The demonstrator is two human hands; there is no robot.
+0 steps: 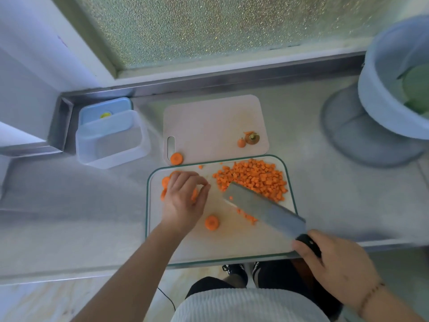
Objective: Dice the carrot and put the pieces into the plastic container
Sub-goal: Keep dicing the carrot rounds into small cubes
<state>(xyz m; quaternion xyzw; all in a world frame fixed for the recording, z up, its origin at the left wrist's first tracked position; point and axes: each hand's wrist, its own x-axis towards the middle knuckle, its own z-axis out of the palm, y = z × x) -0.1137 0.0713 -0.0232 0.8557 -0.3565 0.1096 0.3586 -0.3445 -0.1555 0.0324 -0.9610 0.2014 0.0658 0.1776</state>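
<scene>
A pile of diced carrot (253,180) lies at the far right of the green-rimmed cutting board (232,242). My left hand (185,198) curls over carrot slices (165,182) at the board's left and holds them. One loose carrot round (211,222) lies near the middle. My right hand (336,266) grips the black handle of a cleaver (262,208), whose blade lies slanted over the dice. The clear plastic container (111,142) stands open to the far left on the steel counter, nothing visible inside.
A second white board (209,122) behind carries a carrot round (177,158), a carrot tip and the stem end (252,138). A blue lid (104,112) leans behind the container. A white bowl (383,94) with something green sits at right. A frosted window runs along the back.
</scene>
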